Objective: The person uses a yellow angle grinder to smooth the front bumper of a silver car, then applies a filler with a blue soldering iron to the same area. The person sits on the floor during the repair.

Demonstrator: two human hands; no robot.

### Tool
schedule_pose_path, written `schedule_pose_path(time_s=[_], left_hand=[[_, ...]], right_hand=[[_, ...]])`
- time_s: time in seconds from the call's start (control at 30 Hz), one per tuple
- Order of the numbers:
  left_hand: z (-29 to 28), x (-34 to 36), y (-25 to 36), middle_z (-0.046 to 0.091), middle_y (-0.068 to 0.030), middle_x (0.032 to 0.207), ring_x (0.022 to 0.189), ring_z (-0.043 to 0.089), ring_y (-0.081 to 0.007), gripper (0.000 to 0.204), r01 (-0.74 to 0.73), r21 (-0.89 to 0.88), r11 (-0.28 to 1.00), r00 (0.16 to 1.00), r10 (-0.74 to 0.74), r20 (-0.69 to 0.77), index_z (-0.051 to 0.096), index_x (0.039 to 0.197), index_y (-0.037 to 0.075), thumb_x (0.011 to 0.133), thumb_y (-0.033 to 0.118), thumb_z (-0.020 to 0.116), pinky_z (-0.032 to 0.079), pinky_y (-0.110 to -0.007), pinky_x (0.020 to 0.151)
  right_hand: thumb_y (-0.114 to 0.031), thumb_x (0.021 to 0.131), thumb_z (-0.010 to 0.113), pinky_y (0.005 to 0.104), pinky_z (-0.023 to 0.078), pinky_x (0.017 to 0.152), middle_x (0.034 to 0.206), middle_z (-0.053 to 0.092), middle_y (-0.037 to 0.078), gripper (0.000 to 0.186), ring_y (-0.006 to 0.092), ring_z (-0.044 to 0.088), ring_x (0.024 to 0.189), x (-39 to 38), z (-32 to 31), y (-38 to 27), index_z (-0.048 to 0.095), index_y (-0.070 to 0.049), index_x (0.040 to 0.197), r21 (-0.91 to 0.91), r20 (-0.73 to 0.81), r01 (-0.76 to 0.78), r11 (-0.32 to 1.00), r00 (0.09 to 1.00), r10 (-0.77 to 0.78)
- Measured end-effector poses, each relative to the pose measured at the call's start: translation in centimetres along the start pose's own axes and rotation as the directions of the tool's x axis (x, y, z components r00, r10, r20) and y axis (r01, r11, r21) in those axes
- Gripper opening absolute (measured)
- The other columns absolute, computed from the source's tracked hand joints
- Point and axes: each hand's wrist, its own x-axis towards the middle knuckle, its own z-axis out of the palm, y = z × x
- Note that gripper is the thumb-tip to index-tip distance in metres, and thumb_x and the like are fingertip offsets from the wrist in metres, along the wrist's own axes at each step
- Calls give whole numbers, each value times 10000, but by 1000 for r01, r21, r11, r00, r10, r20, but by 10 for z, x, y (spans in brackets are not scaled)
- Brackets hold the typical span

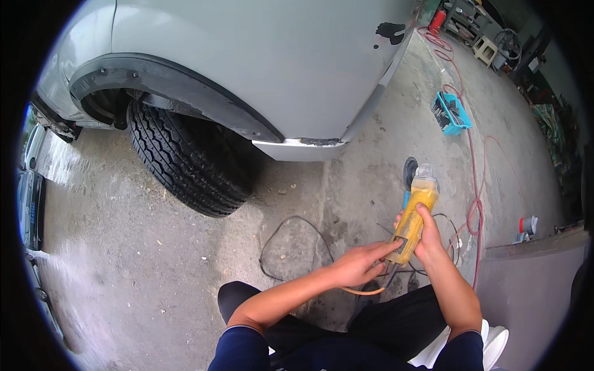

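Observation:
My right hand (428, 235) is wrapped round the body of a yellow power tool (411, 217), which looks like an angle grinder. A clear, dusty cover sits on its far end. My left hand (362, 263) reaches across from the left, fingers stretched out and the tips touching a dark patch near the tool's rear. A cord (364, 292), orange in part, runs by my left wrist to the tool's back end. Just beyond the tool is a round black disc (409, 173) with a blue part below it; whether they belong to a separate tool I cannot tell.
A silver-grey vehicle body (278, 55) with a large black tire (185, 161) stands ahead-left. Black cable (297, 217) loops over the concrete floor. A blue basket (456, 123) of small items and a red hose (475, 161) lie right, with a beige stool (484, 51) farther back.

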Motion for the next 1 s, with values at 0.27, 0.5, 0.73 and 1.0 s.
schedule_pose_path(time_s=[0.27,0.5,0.73,1.0], left_hand=[[-8,-21,-8,604,-87,863,689,623,-310,582,-46,361,931,999,45,11,510,1408,182,852,153,680,520,-408,615],[1,-31,-14,567,-88,794,610,599,-280,613,-99,426,899,993,117,-16,490,1424,153,844,163,687,515,-387,560],[8,-36,-23,550,-78,784,618,591,-274,658,-144,420,896,986,166,-17,475,1438,146,817,157,692,515,-382,578],[20,-45,-19,667,-130,955,774,690,-307,689,35,112,993,990,-19,-137,400,1458,90,845,208,689,575,-380,689]], right_hand=[[-406,904,627,450,539,844,1006,610,170,537,310,624,905,18,10,28,501,28,1194,-91,-15,-139,986,990,138],[-408,917,604,443,541,826,1000,619,171,528,305,631,910,10,17,34,508,33,1191,-103,-63,-157,982,986,151],[-395,914,605,447,542,815,997,618,172,519,304,633,906,6,10,36,499,28,1196,-126,-78,-163,979,985,154],[-264,890,640,423,559,709,962,606,147,417,277,652,832,-22,15,23,494,-6,1184,-319,-86,-45,947,996,19]])
